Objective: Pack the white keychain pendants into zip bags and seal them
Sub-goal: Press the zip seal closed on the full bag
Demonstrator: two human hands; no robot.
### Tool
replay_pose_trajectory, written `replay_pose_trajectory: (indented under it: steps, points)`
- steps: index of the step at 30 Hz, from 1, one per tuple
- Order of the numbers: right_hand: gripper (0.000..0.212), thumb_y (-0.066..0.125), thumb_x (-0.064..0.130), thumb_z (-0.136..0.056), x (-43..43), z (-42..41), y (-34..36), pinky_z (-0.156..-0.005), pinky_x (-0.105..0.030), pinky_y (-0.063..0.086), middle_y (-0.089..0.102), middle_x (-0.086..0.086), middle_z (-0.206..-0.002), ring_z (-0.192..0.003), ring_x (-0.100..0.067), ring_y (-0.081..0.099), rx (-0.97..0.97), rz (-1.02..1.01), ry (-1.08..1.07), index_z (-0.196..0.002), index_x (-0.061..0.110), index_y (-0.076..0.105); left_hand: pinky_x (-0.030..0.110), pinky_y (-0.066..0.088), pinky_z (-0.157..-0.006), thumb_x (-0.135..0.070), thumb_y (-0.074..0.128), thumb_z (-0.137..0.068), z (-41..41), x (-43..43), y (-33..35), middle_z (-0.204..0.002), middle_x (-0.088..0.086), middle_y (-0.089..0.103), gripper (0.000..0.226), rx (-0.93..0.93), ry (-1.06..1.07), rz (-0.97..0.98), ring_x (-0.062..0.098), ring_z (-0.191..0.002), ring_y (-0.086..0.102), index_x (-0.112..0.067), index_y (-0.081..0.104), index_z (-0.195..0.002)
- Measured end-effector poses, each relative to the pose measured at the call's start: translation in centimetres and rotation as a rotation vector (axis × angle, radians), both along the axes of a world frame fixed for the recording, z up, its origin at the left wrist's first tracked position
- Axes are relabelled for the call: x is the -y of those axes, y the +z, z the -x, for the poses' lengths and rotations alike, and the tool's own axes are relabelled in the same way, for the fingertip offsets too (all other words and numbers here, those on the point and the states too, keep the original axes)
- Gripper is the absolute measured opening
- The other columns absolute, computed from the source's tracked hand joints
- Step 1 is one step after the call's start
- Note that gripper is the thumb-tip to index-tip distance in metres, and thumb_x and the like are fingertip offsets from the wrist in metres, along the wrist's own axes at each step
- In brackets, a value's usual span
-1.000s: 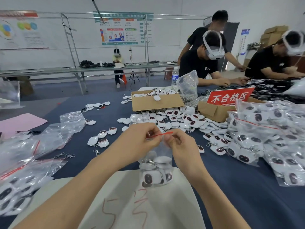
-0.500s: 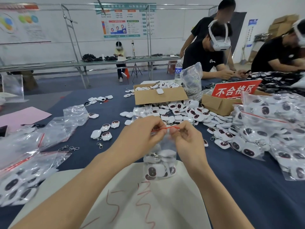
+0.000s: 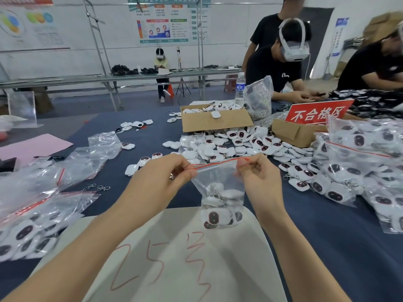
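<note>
Clear plastic zip bag, one item, is held upright over the near edge of the tabletop. Its bottom sits at the far edge of a white sheet marked in red handwriting; we cannot tell whether bag and sheet touch. Contents: several white keychain pendants, gathered in the lower half of the bag with dark faces showing. Along the bag's mouth runs the red seal strip, drawn taut between our two hands and rising slightly toward the right. Our left hand comes in on a forearm from the near left corner; its thumb and forefinger pinch the left end of the strip and its other fingers are curled beneath. Our right hand comes in from the near right with its back toward us; its fingers are curled and the fingertips pinch the right end. We cannot tell whether the seal is closed along its whole length. Also on the tabletop we list loose pendants piled at the middle, a cardboard box behind them, and a red sign toward the far right. We also list filled bags heaped along the right edge and again at the left edge, empty bags at the left, and key rings just beside them.
</note>
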State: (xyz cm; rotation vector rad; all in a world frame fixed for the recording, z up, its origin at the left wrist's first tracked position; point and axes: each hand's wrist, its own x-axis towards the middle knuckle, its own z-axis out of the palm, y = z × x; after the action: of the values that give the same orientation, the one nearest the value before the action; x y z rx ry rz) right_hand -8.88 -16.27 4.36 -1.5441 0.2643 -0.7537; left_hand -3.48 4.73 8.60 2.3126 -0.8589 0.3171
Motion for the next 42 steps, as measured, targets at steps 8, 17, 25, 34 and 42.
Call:
replay_pose_trajectory:
  steps: [8,17,25,34,42]
  points:
    - [0.015,0.061,0.016,-0.1,-0.1,-0.4,-0.4,-0.069,-0.013,0.05,0.07,0.009,-0.071,-0.069,0.001,0.066,0.023,-0.035,0.005,-0.086,0.013,0.066,0.031,0.039,-0.06,-0.03,0.063,-0.098,-0.2,0.7,-0.9,-0.088,-0.024,0.06,0.027,0.044,0.079,0.086,0.004,-0.074,0.052,-0.042,0.054,-0.076]
    - [0.024,0.058,0.042,-0.098,0.3,-1.0,-1.1,-0.091,-0.03,0.054,0.073,0.016,-0.084,-0.085,-0.002,0.069,0.01,-0.087,0.121,-0.095,0.019,0.067,0.026,0.041,-0.063,-0.017,0.056,-0.101,-0.4,1.6,-1.9,-0.088,-0.027,0.063,0.025,-0.026,0.084,0.227,0.007,-0.075,0.055,-0.032,0.057,-0.081]
    - [0.029,0.071,0.05,-0.086,0.0,-0.8,-2.0,-0.061,-0.027,0.057,0.075,0.002,-0.091,-0.083,-0.014,0.069,-0.056,-0.201,0.295,-0.089,0.022,0.075,0.021,0.049,-0.088,-0.052,0.047,-0.097,-0.5,2.3,-3.2,-0.098,-0.009,0.072,0.029,-0.405,-0.111,0.488,0.017,-0.095,0.064,-0.03,0.066,-0.096]
    - [0.019,0.061,0.04,-0.088,-0.3,-0.9,-1.4,-0.062,-0.024,0.053,0.072,0.007,-0.083,-0.078,-0.01,0.065,-0.037,-0.238,0.19,-0.075,0.03,0.07,0.014,0.052,-0.068,-0.033,0.058,-0.102,-1.1,4.6,-3.9,-0.082,0.005,0.072,0.029,-0.336,-0.046,0.694,0.004,-0.07,0.061,-0.018,0.071,-0.081]
    - [0.016,0.062,0.039,-0.084,2.8,0.7,0.2,-0.055,-0.031,0.056,0.069,0.008,-0.072,-0.064,-0.01,0.067,-0.044,-0.595,0.142,-0.074,0.029,0.069,0.019,0.056,-0.062,-0.074,0.063,-0.073,0.8,8.9,-6.5,-0.087,-0.021,0.07,0.039,-0.605,-0.294,0.446,0.0,-0.073,0.066,-0.045,0.065,-0.098]
